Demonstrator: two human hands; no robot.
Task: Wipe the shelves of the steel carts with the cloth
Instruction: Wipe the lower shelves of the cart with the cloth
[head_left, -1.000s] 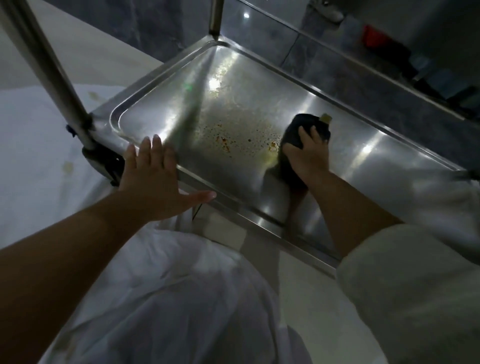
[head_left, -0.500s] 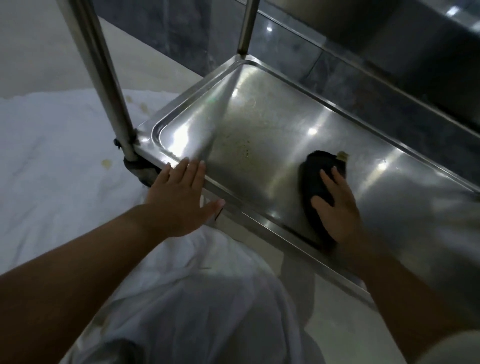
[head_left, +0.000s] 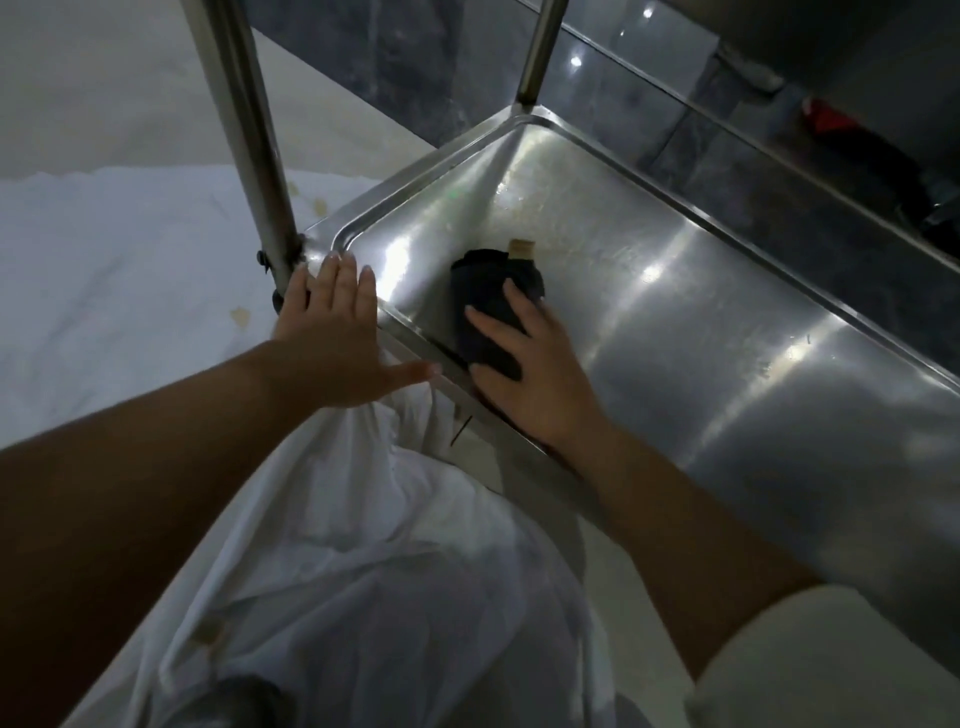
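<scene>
A low steel cart shelf (head_left: 675, 332) with a raised rim fills the right half of the head view. A dark folded cloth (head_left: 485, 299) with a small tan tag lies on the shelf near its front left corner. My right hand (head_left: 530, 374) presses flat on the cloth, fingers spread over its near part. My left hand (head_left: 337, 338) rests flat on the shelf's front rim beside the near upright post, fingers apart, holding nothing.
Two steel upright posts (head_left: 244, 145) rise at the shelf's left corners. A white stained sheet (head_left: 114, 291) covers the floor on the left. My white-clad knee (head_left: 363, 597) is below. Dark tiled wall and a red object (head_left: 826, 117) lie behind the cart.
My right hand has slid the cloth leftward along the shelf's front, from its middle towards the left corner. The brown stains seen earlier no longer show. My left hand stays on the rim.
</scene>
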